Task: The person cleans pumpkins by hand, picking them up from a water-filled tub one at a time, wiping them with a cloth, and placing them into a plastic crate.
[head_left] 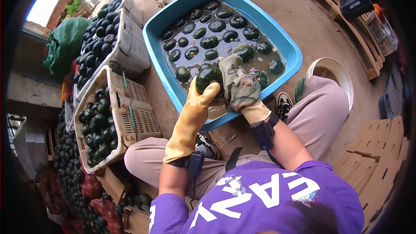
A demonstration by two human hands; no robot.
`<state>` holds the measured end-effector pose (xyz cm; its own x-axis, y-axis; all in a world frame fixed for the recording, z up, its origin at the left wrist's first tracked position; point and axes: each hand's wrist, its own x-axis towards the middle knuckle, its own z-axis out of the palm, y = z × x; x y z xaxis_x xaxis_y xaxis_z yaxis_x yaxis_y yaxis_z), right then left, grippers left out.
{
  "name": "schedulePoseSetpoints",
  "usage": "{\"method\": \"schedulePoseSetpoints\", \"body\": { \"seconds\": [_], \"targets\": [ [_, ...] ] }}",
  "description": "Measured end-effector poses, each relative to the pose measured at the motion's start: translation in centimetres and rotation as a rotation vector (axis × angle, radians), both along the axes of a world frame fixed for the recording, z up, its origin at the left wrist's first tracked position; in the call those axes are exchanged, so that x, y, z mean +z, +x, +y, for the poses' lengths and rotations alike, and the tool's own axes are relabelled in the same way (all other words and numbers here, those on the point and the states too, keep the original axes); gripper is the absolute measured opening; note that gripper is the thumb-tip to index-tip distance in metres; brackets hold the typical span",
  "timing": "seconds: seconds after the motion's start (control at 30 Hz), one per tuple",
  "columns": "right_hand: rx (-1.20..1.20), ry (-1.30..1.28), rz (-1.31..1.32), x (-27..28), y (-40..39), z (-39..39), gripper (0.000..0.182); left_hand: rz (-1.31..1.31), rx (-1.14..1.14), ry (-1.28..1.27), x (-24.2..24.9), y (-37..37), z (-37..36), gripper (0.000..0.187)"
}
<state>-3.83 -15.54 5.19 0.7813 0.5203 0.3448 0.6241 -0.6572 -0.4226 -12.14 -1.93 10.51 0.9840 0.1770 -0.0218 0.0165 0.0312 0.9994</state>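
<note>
My left hand (198, 97), in a yellow rubber glove, grips a dark green kabocha squash (209, 78) over the near side of the blue tub (173, 96). Against the squash's right side is my right hand (240, 84), covered by a grey-green cloth mitt over a pale glove. Its fingers are hidden under the mitt, which looks worn and wet. Murky water fills the tub, with many more green squashes (209, 42) floating in it.
White crates (134, 112) piled with dark squashes stand left of the tub. A white bucket (346, 80) is by my right knee. Flattened cardboard boxes (368, 164) lie at the lower right, and a wooden pallet (353, 39) is at the upper right.
</note>
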Motion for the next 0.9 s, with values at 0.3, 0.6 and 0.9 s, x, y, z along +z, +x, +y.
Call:
{"method": "schedulePoseSetpoints", "body": {
  "seconds": [0.3,0.6,0.9],
  "targets": [
    [0.139,0.524,0.564,0.0,2.2,0.3,0.021,0.100,0.122,-0.240,2.9,-0.4,3.4,0.069],
    [-0.166,0.065,0.298,-1.0,4.7,-2.8,0.032,-0.322,1.037,-0.149,2.9,-0.4,21.4,0.074],
    [-0.075,-0.030,0.145,-2.7,2.8,-3.1,0.034,0.604,-0.298,1.325,-10.7,14.5,6.9,0.079]
  ]
}}
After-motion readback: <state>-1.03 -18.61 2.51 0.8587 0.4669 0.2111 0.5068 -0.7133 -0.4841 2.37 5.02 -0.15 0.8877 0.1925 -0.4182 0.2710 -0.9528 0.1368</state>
